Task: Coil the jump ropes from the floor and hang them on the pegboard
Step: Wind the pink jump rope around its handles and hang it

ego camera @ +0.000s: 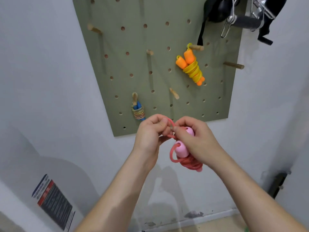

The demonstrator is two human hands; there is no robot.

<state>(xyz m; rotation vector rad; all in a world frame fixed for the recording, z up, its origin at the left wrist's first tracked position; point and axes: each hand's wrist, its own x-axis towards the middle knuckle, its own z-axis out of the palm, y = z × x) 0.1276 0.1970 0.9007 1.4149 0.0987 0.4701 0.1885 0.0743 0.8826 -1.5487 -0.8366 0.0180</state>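
I hold a coiled pink jump rope [182, 151] with two pink handles just below the green pegboard [150, 67]. My right hand [195, 139] grips the handles and the wound cord. My left hand [150, 133] pinches a small loop of the pink cord at the top of the bundle. An orange jump rope [192, 67] with yellow cord hangs coiled from a wooden peg at the board's upper right. A blue-handled jump rope [138, 110] with multicoloured cord hangs from a peg at the lower left.
Bare wooden pegs stick out at the board's centre [174, 93], right [234, 65], upper middle [150, 52] and upper left [94, 29]. Black straps and a metal-clipped handle [242, 17] hang at the top right. A printed sheet [53, 201] lies on a pale surface lower left.
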